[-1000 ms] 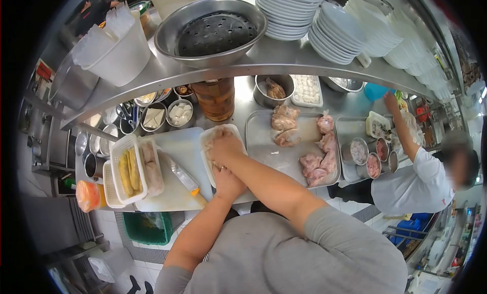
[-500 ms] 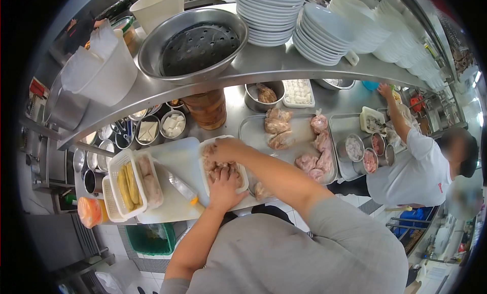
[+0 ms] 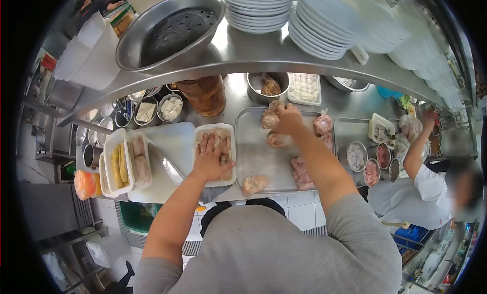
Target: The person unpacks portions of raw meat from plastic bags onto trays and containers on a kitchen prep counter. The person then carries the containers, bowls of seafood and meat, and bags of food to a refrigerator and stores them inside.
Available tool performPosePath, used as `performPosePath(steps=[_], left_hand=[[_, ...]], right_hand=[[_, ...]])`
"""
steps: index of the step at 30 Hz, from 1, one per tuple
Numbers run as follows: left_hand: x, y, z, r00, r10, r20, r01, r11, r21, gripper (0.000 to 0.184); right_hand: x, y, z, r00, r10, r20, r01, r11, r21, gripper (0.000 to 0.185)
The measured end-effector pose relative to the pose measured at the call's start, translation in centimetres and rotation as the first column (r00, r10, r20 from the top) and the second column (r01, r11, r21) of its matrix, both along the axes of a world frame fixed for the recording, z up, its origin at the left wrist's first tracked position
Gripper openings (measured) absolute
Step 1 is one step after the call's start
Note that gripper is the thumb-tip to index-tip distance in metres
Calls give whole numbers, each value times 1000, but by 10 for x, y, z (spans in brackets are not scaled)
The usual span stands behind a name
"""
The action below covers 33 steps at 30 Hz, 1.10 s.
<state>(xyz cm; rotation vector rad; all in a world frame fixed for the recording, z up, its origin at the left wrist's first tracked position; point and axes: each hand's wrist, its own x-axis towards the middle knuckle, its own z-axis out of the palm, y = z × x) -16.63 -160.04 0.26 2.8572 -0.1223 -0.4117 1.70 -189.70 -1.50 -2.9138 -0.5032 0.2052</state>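
Observation:
My left hand (image 3: 209, 157) lies with fingers spread on pale raw meat (image 3: 221, 134) inside a white plastic container (image 3: 215, 183). To its right, my right hand (image 3: 290, 120) reaches over a metal tray (image 3: 247, 164). Its fingers close on a clear plastic bag of meat (image 3: 270, 118) near the tray's back edge. Just below that hand is another bag of meat (image 3: 278, 139). More bagged meat (image 3: 254, 184) sits at the tray's front, with pink pieces (image 3: 301, 173) to the right, partly hidden by my forearm.
A knife (image 3: 173, 170) rests on the white cutting board (image 3: 175, 134). Left of it stand baskets (image 3: 127, 186) with yellow strips. Overhead runs a metal shelf (image 3: 238, 55) bearing plates (image 3: 258, 12) and a steel basin (image 3: 215, 32). A co-worker (image 3: 406, 192) stands at the right.
My right hand has left the container and moved right onto a bag on the tray. My left hand has flattened out on the meat. The view has shifted somewhat.

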Motion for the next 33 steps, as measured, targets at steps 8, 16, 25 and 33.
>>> performPosePath(steps=[8, 16, 25, 33], left_hand=[[-34, -89, 2, 861, -245, 445, 391, 879, -273, 62], [-49, -109, -34, 923, -376, 80, 380, 865, -328, 53], [-95, -54, 44, 956, 276, 102, -187, 837, -514, 43], [-73, -1, 43, 695, 647, 314, -409, 714, -568, 51]], right_hand=[[-19, -3, 44, 982, -89, -169, 151, 903, 401, 65], [-81, 105, 127, 980, 73, -187, 93, 658, 747, 67], [-98, 176, 81, 922, 229, -311, -92, 912, 399, 75], [-85, -24, 8, 992, 83, 90, -71, 990, -120, 60]])
